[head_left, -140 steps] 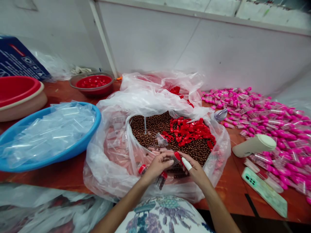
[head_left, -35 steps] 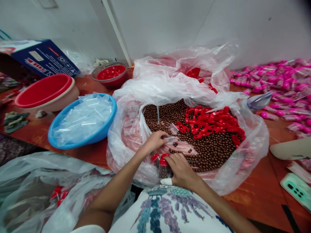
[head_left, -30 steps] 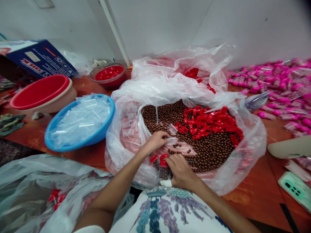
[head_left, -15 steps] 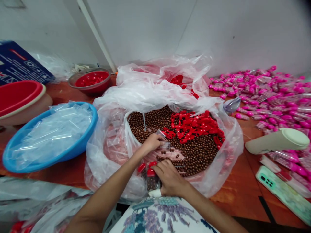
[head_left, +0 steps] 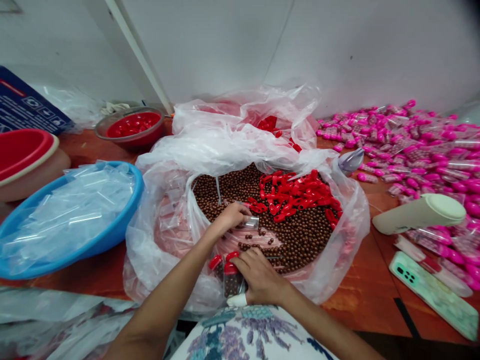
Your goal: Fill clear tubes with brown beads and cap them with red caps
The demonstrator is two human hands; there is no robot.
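Observation:
My left hand (head_left: 233,216) is closed on a small clear plastic tube (head_left: 252,222), held just above the brown beads (head_left: 300,240). My right hand (head_left: 261,275) curls around a clear bead-filled container with a red cap (head_left: 230,280), close to my body. Its thumb tip has a white wrap. Beside that container, another red-capped one (head_left: 215,263) leans to the left; whether my right hand also grips it, I cannot tell. Beads and a heap of loose red caps (head_left: 300,192) lie in an open clear plastic bag (head_left: 150,265).
To the left, a blue basin (head_left: 137,195) holds clear plastic sleeves. Behind it are stacked basins (head_left: 26,155) and a bowl of red parts (head_left: 131,125). Pink-capped tubes (head_left: 423,145) heap at the right, near a cream tumbler (head_left: 420,214), a phone (head_left: 435,292) and a purple scoop (head_left: 350,161).
The view has shifted slightly, moving the scene left. At my left fingers, two clear pieces showed before; one clear tube shows now. My right hand keeps its place by the red-capped container.

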